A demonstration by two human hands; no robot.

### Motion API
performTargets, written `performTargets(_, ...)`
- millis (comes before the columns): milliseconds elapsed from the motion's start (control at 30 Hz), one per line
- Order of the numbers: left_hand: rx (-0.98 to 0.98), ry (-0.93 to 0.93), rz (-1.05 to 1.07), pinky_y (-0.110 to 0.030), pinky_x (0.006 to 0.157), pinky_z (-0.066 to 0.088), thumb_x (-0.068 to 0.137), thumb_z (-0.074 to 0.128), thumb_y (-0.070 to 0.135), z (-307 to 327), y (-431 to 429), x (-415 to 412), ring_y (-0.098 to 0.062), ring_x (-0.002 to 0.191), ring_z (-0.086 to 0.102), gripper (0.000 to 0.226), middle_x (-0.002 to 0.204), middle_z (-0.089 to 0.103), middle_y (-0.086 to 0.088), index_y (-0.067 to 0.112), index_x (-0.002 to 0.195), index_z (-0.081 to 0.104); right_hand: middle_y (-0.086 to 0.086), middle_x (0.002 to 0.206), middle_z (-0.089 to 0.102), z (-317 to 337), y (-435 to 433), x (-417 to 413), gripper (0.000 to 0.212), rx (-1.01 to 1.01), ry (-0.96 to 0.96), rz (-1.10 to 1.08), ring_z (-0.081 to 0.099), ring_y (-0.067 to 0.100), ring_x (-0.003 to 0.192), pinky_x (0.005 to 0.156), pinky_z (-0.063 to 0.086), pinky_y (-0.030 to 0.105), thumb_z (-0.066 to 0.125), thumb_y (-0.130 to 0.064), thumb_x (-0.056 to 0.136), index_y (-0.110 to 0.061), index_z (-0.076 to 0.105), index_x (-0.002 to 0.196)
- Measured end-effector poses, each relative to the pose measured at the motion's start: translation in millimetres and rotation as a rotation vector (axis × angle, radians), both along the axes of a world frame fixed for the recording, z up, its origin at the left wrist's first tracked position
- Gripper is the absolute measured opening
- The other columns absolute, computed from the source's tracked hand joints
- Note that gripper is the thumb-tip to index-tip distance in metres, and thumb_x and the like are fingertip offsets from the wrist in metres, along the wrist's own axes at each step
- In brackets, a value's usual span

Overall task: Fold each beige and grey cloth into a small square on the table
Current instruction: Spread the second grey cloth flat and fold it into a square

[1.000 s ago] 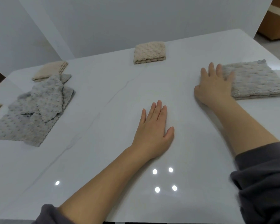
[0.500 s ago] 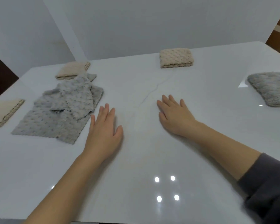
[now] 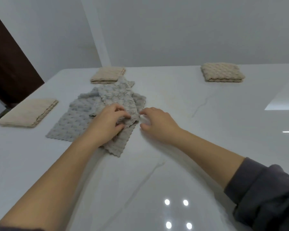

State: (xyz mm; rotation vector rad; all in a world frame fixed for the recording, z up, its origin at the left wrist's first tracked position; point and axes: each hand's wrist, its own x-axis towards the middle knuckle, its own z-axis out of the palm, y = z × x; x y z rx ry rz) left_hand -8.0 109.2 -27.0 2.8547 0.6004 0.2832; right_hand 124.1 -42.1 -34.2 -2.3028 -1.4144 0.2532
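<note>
Work centres on the grey cloth (image 3: 70,120), which lies rumpled toward the left half of the table (image 3: 173,164), between its left edge and its middle, with an upper layer thrown crookedly across a flatter one (it may be two cloths; I cannot tell). The left hand (image 3: 107,124) has its fingers and thumb curled round a bunched fold of that upper layer near the cloth's right side, probably to lift it free so the fabric can be spread before any fold. The right hand (image 3: 157,124) lies just beside the cloth's right edge, fingers loosely curved and thumb apart, holding nothing; whether its fingertips touch the fabric is not clear. It seems placed to take the next corner or to pin the edge while the left pulls. Three beige cloths look finished, folded small and set well apart round the heap, likely to keep the middle for working: one beige square (image 3: 27,112) near the left edge, a second beige square (image 3: 107,75) at the far edge touching the heap's far tip, and a bumpy beige square (image 3: 222,72) along the far edge to the right. No box, tray or basket shows; everything lies straight on the tabletop
</note>
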Motion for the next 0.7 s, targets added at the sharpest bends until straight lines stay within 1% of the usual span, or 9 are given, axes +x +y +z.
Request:
performTargets(100,0.048,-0.006,-0.048,-0.039,0.090,0.045,0.088,0.067,0.029,1,6,8,-0.013,0.109,0.050,0.015,0.110,0.054,0.012,0.033,0.103,0.067,-0.001,0.127,0.058,-3,15,-3,0.049,0.006,-0.018,-0.005,0.051,0.023,0.117,0.098,0.040,0.040,0.058,-0.038,0.085,-0.026,0.050,0.132)
performTargets(167,0.111,0.018,-0.050,-0.041,0.092,0.041,0.089,0.064,0.034,4,9,13,-0.015,0.105,0.053,0.008,0.104,0.056,0.012,0.033,0.097,0.066,-0.005,0.125,0.060,-5,20,-3,0.053,0.021,-0.004,-0.016,0.053,0.021,0.117,0.100,0.040,0.042,0.061,-0.044,0.081,-0.028,0.051,0.131)
performTargets(233,0.125,0.029,-0.037,-0.041,0.094,0.038,0.091,0.062,0.036,11,11,19,-0.015,0.102,0.055,0.005,0.101,0.056,0.013,0.033,0.094,0.064,-0.008,0.124,0.061,-5,24,-3,0.055,0.047,0.029,-0.049,0.054,0.017,0.118,0.102,0.039,0.044,0.063,-0.047,0.079,-0.029,0.052,0.130)
performTargets(267,0.096,0.001,-0.025,-0.041,0.094,0.040,0.091,0.062,0.035,15,12,22,-0.015,0.100,0.056,0.002,0.100,0.056,0.012,0.033,0.091,0.062,-0.009,0.124,0.061,-4,26,-2,0.055,0.066,0.051,-0.075,0.054,0.016,0.118,0.103,0.038,0.045,0.064,-0.048,0.079,-0.029,0.052,0.129)
performTargets(333,-0.003,-0.106,0.008,-0.041,0.089,0.045,0.091,0.063,0.031,27,14,26,-0.015,0.093,0.057,0.008,0.096,0.056,0.010,0.033,0.085,0.058,-0.011,0.122,0.060,1,31,-2,0.057,0.113,0.119,-0.121,0.055,0.013,0.116,0.104,0.037,0.046,0.066,-0.049,0.079,-0.029,0.050,0.130)
performTargets(400,-0.092,-0.214,0.011,-0.037,0.083,0.048,0.091,0.062,0.025,46,16,29,-0.014,0.088,0.058,0.012,0.093,0.057,0.009,0.030,0.082,0.057,-0.011,0.116,0.058,13,37,-3,0.059,0.178,0.198,-0.161,0.056,0.013,0.111,0.101,0.040,0.044,0.068,-0.049,0.078,-0.029,0.048,0.130)
performTargets(533,-0.182,-0.352,0.023,-0.028,0.078,0.046,0.094,0.058,0.020,97,9,33,-0.013,0.087,0.059,0.008,0.089,0.062,0.009,0.022,0.087,0.060,-0.014,0.099,0.060,45,47,-7,0.053,0.318,0.283,-0.227,0.062,0.014,0.095,0.089,0.050,0.044,0.063,-0.046,0.080,-0.026,0.047,0.127)
performTargets(633,-0.219,-0.458,0.048,-0.019,0.068,0.042,0.094,0.057,0.022,133,3,34,-0.008,0.080,0.057,0.006,0.083,0.060,0.012,0.020,0.090,0.060,-0.010,0.097,0.061,73,46,-13,0.049,0.412,0.313,-0.252,0.062,0.015,0.088,0.081,0.054,0.042,0.059,-0.039,0.085,-0.024,0.043,0.128)
performTargets(700,-0.229,-0.521,0.037,-0.014,0.065,0.041,0.094,0.059,0.022,156,-4,33,-0.004,0.074,0.056,0.006,0.080,0.060,0.013,0.019,0.089,0.060,-0.011,0.093,0.062,91,39,-20,0.048,0.500,0.369,-0.217,0.063,0.011,0.082,0.075,0.056,0.042,0.060,-0.035,0.084,-0.025,0.041,0.127)
